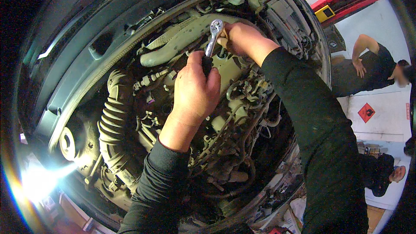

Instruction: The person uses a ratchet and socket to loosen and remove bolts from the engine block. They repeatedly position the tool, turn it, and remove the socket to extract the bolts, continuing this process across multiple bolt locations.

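In the head view, my left hand (197,92) is closed around the dark handle of a chrome ratchet wrench (213,40) above a car's engine. The ratchet's round head points away from me, toward the top of the view. At that head is my right hand (239,37), its fingers bent beside and partly behind it; whether they grip the ratchet or something under it cannot be told. Just beyond lies a pale curved pipe (172,47) with a perforated heat shield (174,32). Any socket or extension below the ratchet head is hidden.
A ribbed air hose (112,123) runs along the left of the engine bay. Wiring and hoses (247,104) crowd the right side. A bright work light (37,180) shines at lower left. Two people (364,68), (378,172) are at the right, beyond the car's edge.
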Demonstrator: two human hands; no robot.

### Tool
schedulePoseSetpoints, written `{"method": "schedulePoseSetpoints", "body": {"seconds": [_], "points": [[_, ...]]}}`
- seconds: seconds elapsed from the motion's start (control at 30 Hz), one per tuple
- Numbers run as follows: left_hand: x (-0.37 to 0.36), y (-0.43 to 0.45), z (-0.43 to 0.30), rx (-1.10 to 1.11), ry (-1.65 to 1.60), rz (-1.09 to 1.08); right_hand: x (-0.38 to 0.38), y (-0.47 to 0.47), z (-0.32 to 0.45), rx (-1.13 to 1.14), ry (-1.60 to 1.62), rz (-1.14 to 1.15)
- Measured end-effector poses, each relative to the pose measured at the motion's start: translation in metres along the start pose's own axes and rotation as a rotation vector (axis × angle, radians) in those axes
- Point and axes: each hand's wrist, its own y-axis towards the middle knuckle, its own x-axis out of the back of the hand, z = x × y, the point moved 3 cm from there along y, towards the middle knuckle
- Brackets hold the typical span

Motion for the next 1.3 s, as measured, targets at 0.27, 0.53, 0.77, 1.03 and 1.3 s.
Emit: {"method": "schedulePoseSetpoints", "body": {"seconds": [0.27, 0.53, 0.77, 1.03, 1.3], "points": [[-0.001, 0.0, 0.001, -0.001, 0.0, 0.014, 0.0, 0.003, -0.004, 0.057, -0.006, -0.048], [0.0, 0.001, 0.0, 0.019, -0.01, 0.012, -0.001, 0.007, -0.009, -0.019, -0.02, -0.019], [0.001, 0.001, 0.0, 0.021, -0.007, 0.021, 0.01, 0.002, 0.003, 0.074, -0.067, 0.058], [0.001, 0.001, 0.0, 0.001, 0.0, 0.004, 0.002, 0.004, 0.001, -0.09, -0.05, 0.015], [0.0, 0.001, 0.0, 0.012, 0.002, 0.017, 0.01, -0.001, 0.004, 0.129, 0.003, 0.013]]}}
